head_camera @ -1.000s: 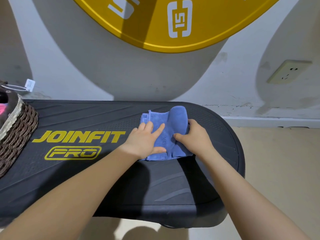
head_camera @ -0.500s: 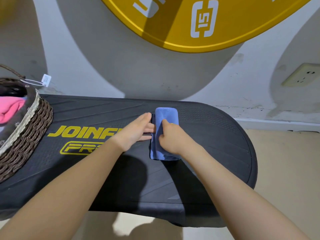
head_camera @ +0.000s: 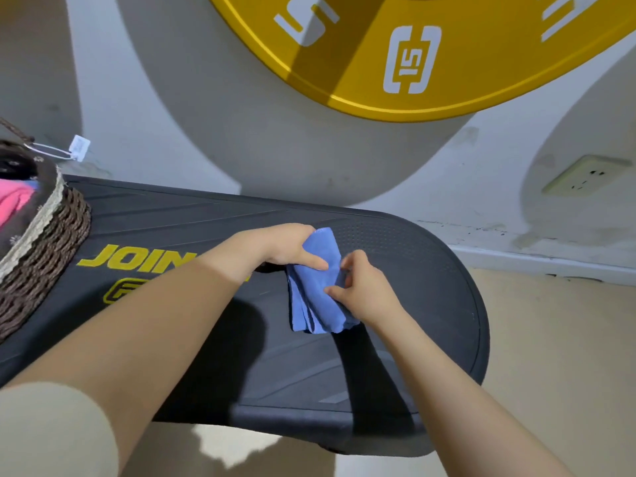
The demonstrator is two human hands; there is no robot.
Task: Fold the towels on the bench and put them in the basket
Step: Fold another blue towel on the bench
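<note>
The towel (head_camera: 318, 290) lay just right of the frame's centre, a narrow blue bundle folded several layers thick, its long axis running from the far edge of the bench (head_camera: 430, 304) toward the viewer. The left hand (head_camera: 282, 247) gripped its far end, thumb across the top and fingers curled behind the cloth. The right hand (head_camera: 358, 287) pinched the right-hand edge at mid-length, fingertips bent onto the fabric.

The cloth looked soft, light and limp, probably microfibre; the loose layers fanned apart at the near end, so the fold would likely spring open if lifted by one corner. A hold that clamped all the layers together, at the far fold or across the middle, seemed the safest way to carry it. Nothing about it was fragile, and the fabric appeared to offer plenty of grip.

The bench was a black, rounded-end platform with a ribbed, dotted surface and yellow lettering partly hidden by the left forearm; its texture probably kept the towel from sliding.

At the left edge of the frame stood the basket (head_camera: 51, 242), woven brown with a pale lace trim, holding something pink (head_camera: 13, 204), a tag (head_camera: 80, 148) hanging off its handle. It stood well apart from the towel.

Behind ran a grey-white wall with a large yellow disc (head_camera: 361, 63) at the top and a socket (head_camera: 581, 177) at upper right. The floor at lower right was beige.
</note>
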